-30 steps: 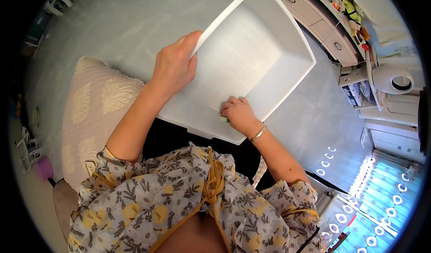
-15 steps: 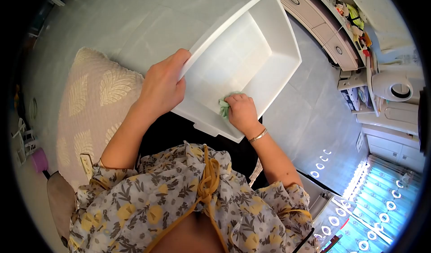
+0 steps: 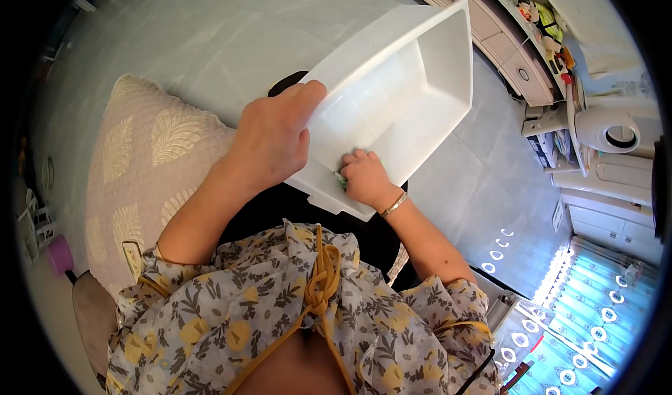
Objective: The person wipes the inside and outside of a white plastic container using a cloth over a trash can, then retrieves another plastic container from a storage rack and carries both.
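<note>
Right hand [image 3: 369, 182]: fingers [image 3: 360, 155] curled and closed over a green cloth [image 3: 341, 180], against the inner surface of a white bin [image 3: 439, 62]. The cloth lies beneath them, one edge exposed at their left, in the lower centre of the frame. Left hand [image 3: 274, 137]: thumb and index finger closed on the bin's left rim; other fingers hidden. This grip presumably steadies the bin, its tilt giving the right hand access. A cushion [image 3: 150, 164] occupies frame left.
</note>
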`<state>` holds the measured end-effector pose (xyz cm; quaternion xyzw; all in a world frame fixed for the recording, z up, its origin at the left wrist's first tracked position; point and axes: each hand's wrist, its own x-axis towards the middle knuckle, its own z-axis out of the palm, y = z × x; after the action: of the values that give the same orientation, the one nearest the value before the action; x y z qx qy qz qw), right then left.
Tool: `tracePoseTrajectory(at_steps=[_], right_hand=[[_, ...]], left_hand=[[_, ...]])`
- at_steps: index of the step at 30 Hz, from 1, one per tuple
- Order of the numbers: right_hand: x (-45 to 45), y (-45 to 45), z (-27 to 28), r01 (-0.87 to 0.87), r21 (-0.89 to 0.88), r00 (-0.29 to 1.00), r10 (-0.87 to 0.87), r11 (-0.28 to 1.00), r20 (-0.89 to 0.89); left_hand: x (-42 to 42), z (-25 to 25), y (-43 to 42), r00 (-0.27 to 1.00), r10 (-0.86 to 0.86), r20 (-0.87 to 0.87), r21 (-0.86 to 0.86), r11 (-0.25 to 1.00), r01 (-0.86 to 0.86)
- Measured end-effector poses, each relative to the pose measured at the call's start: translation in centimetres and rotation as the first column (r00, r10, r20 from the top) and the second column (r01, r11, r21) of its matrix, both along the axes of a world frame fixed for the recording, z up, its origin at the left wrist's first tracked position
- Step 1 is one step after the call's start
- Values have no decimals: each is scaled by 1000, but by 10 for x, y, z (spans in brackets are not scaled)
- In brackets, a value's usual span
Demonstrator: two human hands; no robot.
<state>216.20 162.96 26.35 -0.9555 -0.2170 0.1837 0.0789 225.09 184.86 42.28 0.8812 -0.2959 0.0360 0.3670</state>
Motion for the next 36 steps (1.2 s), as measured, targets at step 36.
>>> tracePoseTrajectory(at_steps=[36], right_hand=[[149,-15,-31,521,790,411,-906,323,100]], left_hand=[[85,-15,-57,692,-235,683,177,972,156]])
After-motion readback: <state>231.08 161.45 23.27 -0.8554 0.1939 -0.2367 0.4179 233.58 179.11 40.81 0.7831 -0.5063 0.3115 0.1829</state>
